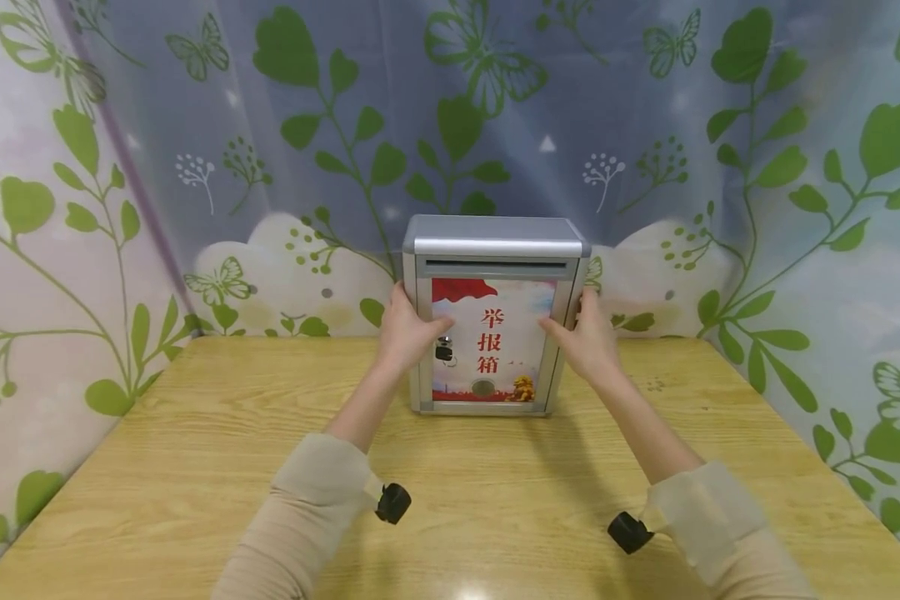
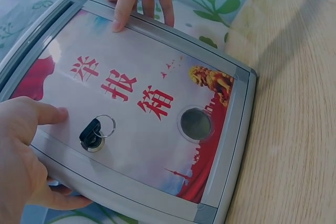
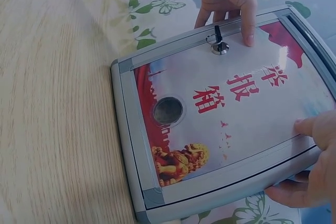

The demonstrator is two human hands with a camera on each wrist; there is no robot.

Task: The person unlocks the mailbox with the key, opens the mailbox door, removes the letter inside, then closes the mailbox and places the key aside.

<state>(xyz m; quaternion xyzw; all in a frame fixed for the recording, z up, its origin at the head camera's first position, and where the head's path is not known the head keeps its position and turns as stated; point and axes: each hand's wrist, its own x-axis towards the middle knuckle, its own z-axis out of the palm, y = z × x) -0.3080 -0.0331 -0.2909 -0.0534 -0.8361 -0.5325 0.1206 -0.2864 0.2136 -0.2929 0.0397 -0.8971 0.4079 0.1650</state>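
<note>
A silver metal report box (image 1: 495,312) stands upright toward the back of the wooden table, its printed front facing me. Red Chinese characters run down the panel, below a slot (image 1: 495,269) near the top. My left hand (image 1: 405,333) grips the box's left side, thumb over the front and fingers round the edge. On the other side my right hand (image 1: 588,337) holds it the same way. A key (image 2: 92,129) with a ring sits in the lock at the panel's left. Low on the front is a round window (image 3: 168,110). The box's back is hidden.
The light wooden table (image 1: 232,467) spreads out in front of the box and to both sides. Behind it hangs a curtain (image 1: 330,167) printed with leaves and butterflies, which also covers both sides. Small black cameras (image 1: 393,503) are strapped at my wrists.
</note>
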